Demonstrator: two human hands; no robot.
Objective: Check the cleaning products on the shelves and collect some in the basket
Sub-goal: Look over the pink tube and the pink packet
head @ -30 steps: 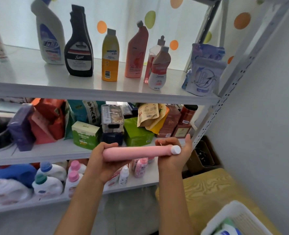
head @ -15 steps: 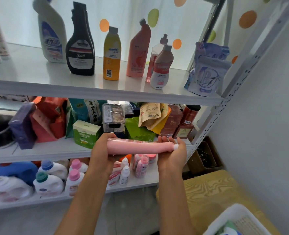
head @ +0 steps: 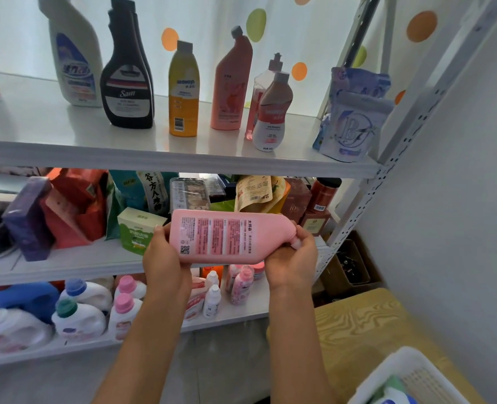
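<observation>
The pink bottle [head: 229, 236], grasped in both hands' grip, is being checked; placing in the basket [head: 398, 371] is judged next.

Our two forearms come into view from six o'clock, and both are bare all the way down: no sleeve, cuff or glove shows anywhere along them. Our left hand [head: 165, 259], toward nine o'clock, wears no ring, watch or band that we can see. Our right hand [head: 292, 262], toward three o'clock, is likewise unadorned, its wrist plain. Fingernails on the left look short and unpainted.
</observation>
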